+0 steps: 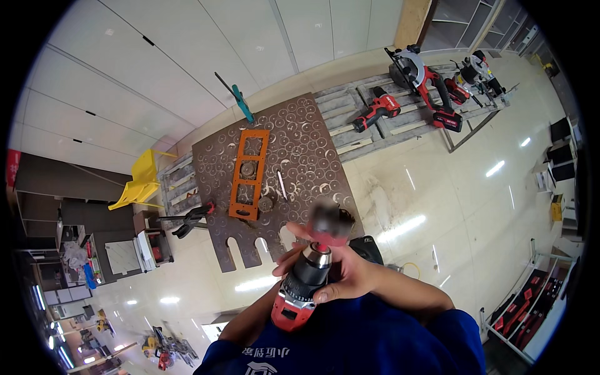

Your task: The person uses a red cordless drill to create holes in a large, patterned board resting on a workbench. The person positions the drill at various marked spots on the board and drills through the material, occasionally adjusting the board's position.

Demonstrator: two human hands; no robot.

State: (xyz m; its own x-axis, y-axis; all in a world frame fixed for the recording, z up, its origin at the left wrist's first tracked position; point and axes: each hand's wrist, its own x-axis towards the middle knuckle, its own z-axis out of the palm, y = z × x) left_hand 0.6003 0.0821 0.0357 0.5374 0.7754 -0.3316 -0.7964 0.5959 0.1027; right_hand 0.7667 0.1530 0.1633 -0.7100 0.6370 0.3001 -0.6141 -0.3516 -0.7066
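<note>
Close to my body is a red and black cordless drill point(294, 297), its silver chuck aimed away from me. A red-based hole saw point(331, 228) is fitted in the chuck; its far end is blurred. My right hand point(351, 272) closes round the drill's chuck end from the right, thumb lying against the black collar. At the left side of the drill, my left hand point(287, 259) holds the tool, with most of the palm and the handle hidden behind the body. Beyond lies an orange template point(236, 190) with square openings, on a brown board point(306, 140) marked with many rings.
A teal-handled clamp point(240, 103) and a black clamp point(187, 220) grip the board's edges. A white pen point(282, 185) lies on it. Another drill point(378, 111) and a circular saw point(425, 84) rest on the slatted bench point(356, 134). A yellow stool point(142, 181) stands left.
</note>
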